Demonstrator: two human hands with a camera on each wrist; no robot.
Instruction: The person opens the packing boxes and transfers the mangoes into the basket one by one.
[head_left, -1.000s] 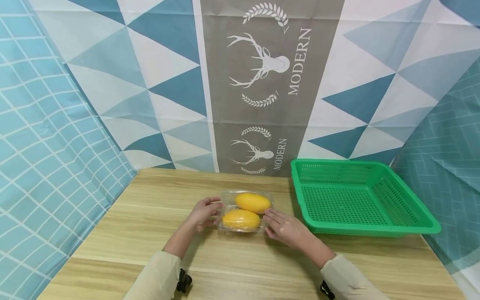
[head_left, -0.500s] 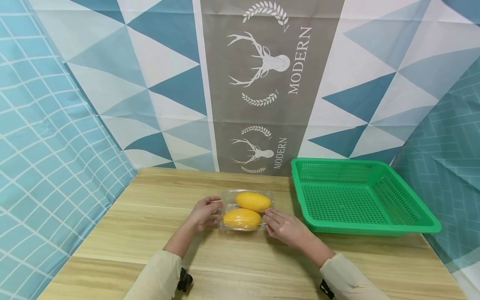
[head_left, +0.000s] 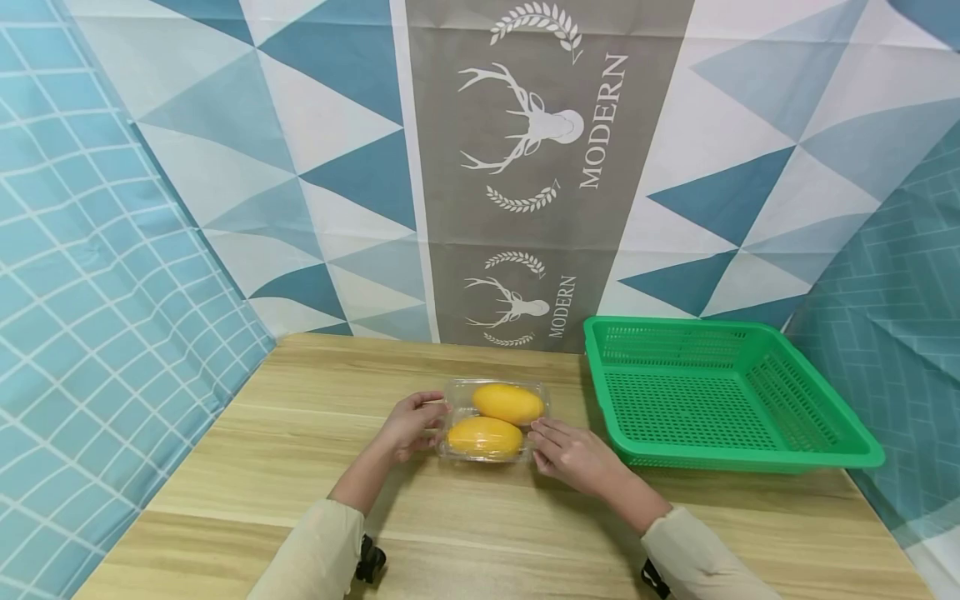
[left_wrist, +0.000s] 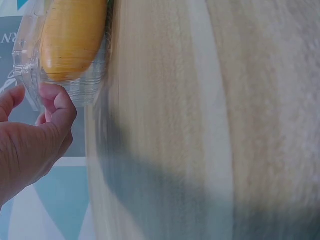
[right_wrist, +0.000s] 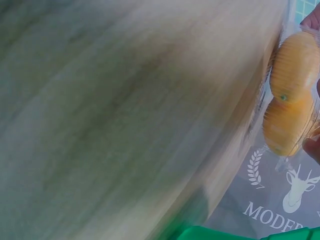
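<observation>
A clear plastic fruit box (head_left: 461, 398) sits on the wooden table, with two yellow oval fruits that look like mangoes, a far one (head_left: 508, 403) and a near one (head_left: 485, 438), inside. At its left side, my left hand (head_left: 409, 427) holds the edge; in the left wrist view, thumb and fingers pinch the rim under one mango (left_wrist: 75, 37). My right hand (head_left: 573, 456) grips the box's right side near the front corner. Only a few of its fingertips show at the right border of the right wrist view, beside the mangoes (right_wrist: 287, 127).
A green perforated plastic basket (head_left: 690, 408) stands at the table's right, close by the right hand. Behind the wooden table (head_left: 360, 367) hangs a patterned cloth (head_left: 517, 225) with deer prints. Blue tiled cloth (head_left: 97, 275) borders the left side.
</observation>
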